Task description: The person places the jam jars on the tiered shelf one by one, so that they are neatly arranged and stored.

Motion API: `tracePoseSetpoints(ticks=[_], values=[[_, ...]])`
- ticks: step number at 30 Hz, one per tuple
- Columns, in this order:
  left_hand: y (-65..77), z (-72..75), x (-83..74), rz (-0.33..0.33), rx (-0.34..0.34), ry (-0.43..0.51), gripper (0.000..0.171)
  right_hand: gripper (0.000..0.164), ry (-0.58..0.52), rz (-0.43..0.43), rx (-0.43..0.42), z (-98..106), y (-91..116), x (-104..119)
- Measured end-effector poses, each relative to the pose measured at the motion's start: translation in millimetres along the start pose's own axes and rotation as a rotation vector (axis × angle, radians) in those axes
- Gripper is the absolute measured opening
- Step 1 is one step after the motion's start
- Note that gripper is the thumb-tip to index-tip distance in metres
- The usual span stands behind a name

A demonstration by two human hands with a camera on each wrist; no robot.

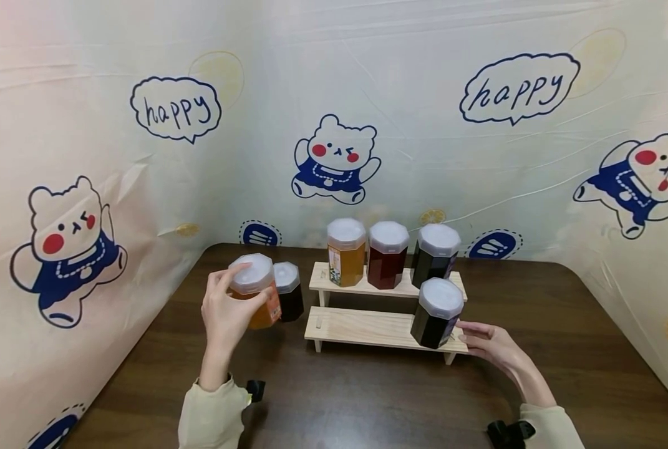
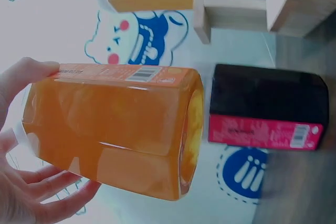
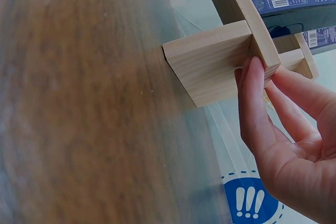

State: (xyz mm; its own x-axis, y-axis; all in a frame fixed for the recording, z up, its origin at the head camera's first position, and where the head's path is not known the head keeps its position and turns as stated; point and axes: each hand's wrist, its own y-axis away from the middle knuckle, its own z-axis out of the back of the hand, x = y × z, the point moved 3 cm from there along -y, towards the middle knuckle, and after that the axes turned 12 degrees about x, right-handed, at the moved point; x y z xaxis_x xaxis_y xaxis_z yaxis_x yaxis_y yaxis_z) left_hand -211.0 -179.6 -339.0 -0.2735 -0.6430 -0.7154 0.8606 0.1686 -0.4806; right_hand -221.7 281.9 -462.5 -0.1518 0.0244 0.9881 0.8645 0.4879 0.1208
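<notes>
My left hand grips an orange jar with a white octagonal lid, thumb and fingers spread around its top. In the left wrist view the orange jar is clear of the table, its base showing. Just behind it stands a dark jar with a pink label. My right hand pinches the right end of the two-tier wooden rack at the lower board, as the right wrist view shows. Beside those fingers a dark jar with a purple-blue label stands on the lower tier.
On the upper tier stand an amber jar, a red-brown jar and another dark jar. Everything sits on a dark wooden table. A printed cloth with cartoon bears hangs around the back and sides.
</notes>
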Motion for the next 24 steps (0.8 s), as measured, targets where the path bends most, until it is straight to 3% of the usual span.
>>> tracePoseSetpoints(ticks=[9,24], values=[[6.5,-13.9,-20.0,-0.076,0.064,0.021,0.048,0.025,-0.002,0.011,0.021,0.3,0.9,0.3],[16.7,-49.1,-35.9,-0.136,0.159,0.093,0.046,0.025,0.005,-0.001,0.006,-0.1,-0.1,-0.8]])
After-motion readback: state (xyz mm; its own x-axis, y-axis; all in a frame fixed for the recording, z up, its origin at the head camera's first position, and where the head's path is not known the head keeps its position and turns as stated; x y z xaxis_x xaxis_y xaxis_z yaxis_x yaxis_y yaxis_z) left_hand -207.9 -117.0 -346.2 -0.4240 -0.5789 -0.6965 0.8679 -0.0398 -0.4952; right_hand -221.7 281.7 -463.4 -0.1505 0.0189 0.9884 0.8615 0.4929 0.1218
